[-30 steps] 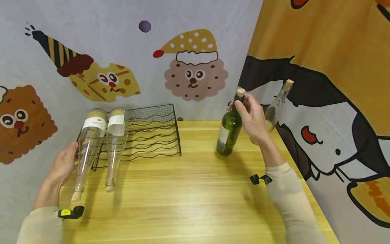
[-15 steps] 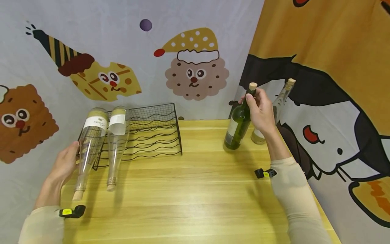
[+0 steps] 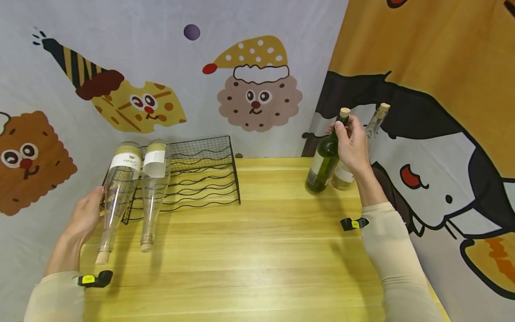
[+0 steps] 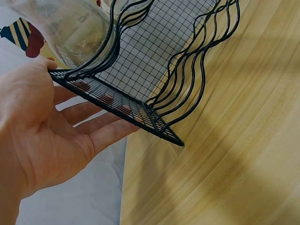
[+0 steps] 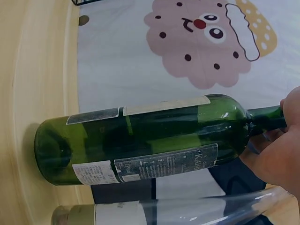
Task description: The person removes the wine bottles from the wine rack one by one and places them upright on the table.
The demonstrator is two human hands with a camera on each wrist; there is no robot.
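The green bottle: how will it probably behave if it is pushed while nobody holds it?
The green bottle is tall with a narrow base, so a push high up would probably tip it. Its rounded sides suggest it could roll if it fell. The glossy, glass-like surface may be slippery, and could break in a fall.

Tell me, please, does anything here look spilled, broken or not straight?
Nothing looks spilled or broken. Only the rack, held at one end by the left hand, seems slightly askew: its front edge slants compared with the table's back edge. The green bottle, gripped at the neck by the right hand, has its cork in place.
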